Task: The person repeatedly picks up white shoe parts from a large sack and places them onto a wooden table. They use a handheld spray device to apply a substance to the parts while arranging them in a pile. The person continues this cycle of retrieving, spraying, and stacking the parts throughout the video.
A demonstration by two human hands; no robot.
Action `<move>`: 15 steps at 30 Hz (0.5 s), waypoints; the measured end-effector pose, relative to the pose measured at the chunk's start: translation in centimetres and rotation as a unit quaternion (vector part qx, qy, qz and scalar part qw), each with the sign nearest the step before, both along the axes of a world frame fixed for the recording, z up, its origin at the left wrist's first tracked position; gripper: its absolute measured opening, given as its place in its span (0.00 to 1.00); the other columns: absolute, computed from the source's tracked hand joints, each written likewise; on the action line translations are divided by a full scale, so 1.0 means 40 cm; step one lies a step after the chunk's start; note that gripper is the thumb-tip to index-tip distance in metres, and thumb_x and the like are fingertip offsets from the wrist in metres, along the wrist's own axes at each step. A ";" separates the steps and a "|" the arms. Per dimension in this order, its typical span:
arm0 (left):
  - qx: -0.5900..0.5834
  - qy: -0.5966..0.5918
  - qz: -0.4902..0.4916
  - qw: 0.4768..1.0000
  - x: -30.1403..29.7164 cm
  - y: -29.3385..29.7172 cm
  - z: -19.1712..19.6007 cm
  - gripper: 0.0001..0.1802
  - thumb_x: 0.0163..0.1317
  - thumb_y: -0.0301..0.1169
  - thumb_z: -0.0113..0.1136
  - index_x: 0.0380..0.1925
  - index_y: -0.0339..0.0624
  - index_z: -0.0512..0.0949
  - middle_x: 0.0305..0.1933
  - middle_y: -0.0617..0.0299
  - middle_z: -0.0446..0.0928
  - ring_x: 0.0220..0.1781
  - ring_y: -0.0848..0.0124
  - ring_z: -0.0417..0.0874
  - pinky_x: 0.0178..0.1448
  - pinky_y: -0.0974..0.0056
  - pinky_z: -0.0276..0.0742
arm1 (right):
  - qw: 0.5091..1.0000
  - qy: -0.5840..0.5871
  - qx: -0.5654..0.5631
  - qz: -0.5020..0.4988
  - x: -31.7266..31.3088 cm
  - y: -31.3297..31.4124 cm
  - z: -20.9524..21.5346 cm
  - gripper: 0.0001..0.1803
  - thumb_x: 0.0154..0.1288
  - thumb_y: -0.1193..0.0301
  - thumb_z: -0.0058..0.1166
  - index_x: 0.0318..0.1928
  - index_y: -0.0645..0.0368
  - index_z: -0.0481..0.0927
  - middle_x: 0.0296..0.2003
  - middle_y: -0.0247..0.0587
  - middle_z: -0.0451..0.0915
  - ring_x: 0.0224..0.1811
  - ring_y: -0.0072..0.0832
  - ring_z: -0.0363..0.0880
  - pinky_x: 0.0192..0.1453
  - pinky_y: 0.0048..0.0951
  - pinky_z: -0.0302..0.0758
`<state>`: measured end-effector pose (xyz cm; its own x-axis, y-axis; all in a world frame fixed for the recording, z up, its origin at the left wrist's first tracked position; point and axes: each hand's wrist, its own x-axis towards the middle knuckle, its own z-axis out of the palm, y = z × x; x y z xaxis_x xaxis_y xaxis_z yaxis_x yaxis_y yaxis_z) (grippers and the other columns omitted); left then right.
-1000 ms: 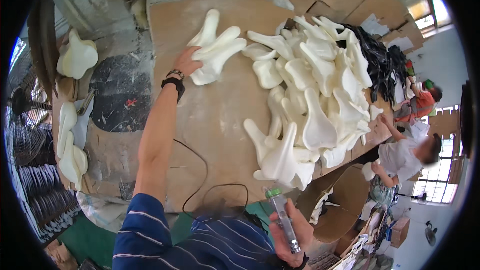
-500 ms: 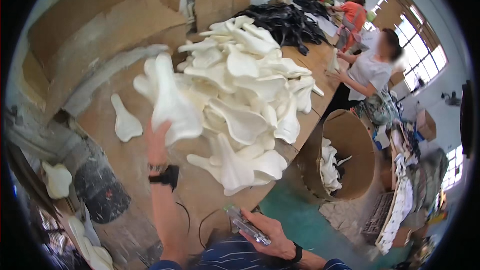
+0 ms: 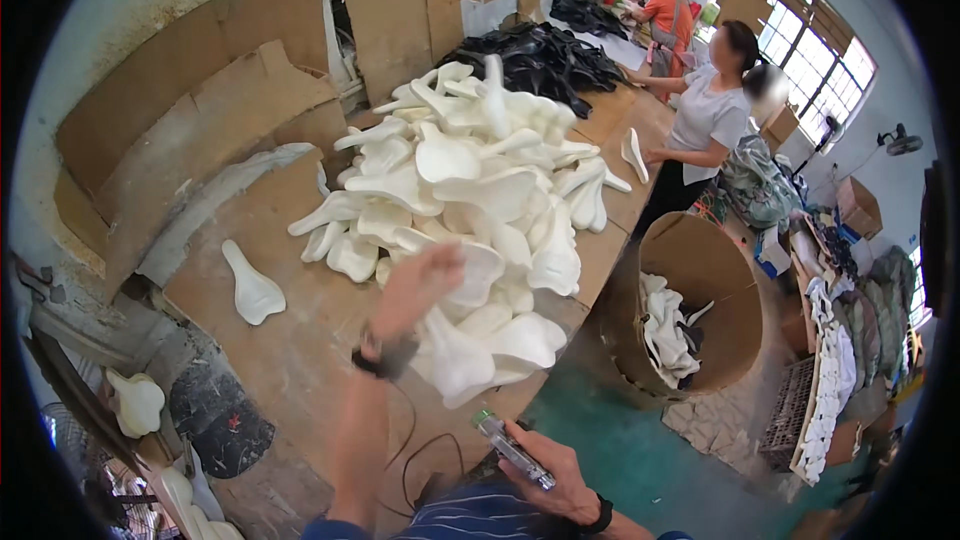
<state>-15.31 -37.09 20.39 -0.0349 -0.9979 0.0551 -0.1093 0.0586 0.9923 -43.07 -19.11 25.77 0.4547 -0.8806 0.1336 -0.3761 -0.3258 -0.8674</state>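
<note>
White saddle-shaped foam pads lie in a big heap on the table. My left hand is over the near side of the heap, in front of a pad; its fingers are smeared by motion, and whether they touch the pad I cannot tell. At the table's near edge, my right hand is closed round a slim grey metallic tool with a green end. A single pad lies apart on the left. Several more pads are stacked at the heap's near edge, just beyond my left wrist.
Black limp pieces are heaped behind the pads. A large round cardboard bin with white pieces inside stands right of the table. A person in white is at the table's right edge, another in orange farther back. A thin cable runs nearby.
My left hand has let go of the pad it held and moved right and nearer. That pad now rests among the heap. My right hand keeps the tool. The view has shifted slightly.
</note>
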 end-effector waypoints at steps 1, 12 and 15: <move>0.048 -0.077 0.020 0.996 0.015 0.092 -0.016 0.31 0.67 0.35 0.68 0.66 0.34 0.73 0.54 0.57 0.83 0.53 0.72 0.83 0.57 0.66 0.80 | 1.000 0.005 0.004 0.007 0.002 0.003 0.001 0.31 0.61 0.76 0.69 0.64 0.67 0.76 0.44 0.53 0.85 0.39 0.44 0.86 0.46 0.34 0.81; 0.168 0.077 0.443 0.877 0.178 0.912 -0.448 0.20 0.69 0.30 0.66 0.59 0.35 0.78 0.49 0.59 0.84 0.48 0.73 0.84 0.52 0.66 0.82 | 0.965 0.052 0.010 0.256 0.181 0.080 0.046 0.32 0.57 0.79 0.69 0.64 0.66 0.77 0.38 0.53 0.83 0.36 0.45 0.85 0.43 0.33 0.80; 0.155 0.113 0.493 0.849 0.195 0.971 -0.382 0.21 0.69 0.29 0.65 0.59 0.33 0.77 0.48 0.59 0.84 0.49 0.73 0.84 0.51 0.66 0.82 | 0.958 0.065 0.002 0.278 0.218 0.070 0.016 0.32 0.58 0.80 0.68 0.64 0.66 0.76 0.40 0.54 0.84 0.38 0.45 0.85 0.44 0.34 0.80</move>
<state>-7.50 1.74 5.12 0.8018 -0.5040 -0.3213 0.2420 -0.2178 0.9455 -34.36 -16.33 26.41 0.8660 -0.4984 0.0410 -0.2504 -0.5032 -0.8271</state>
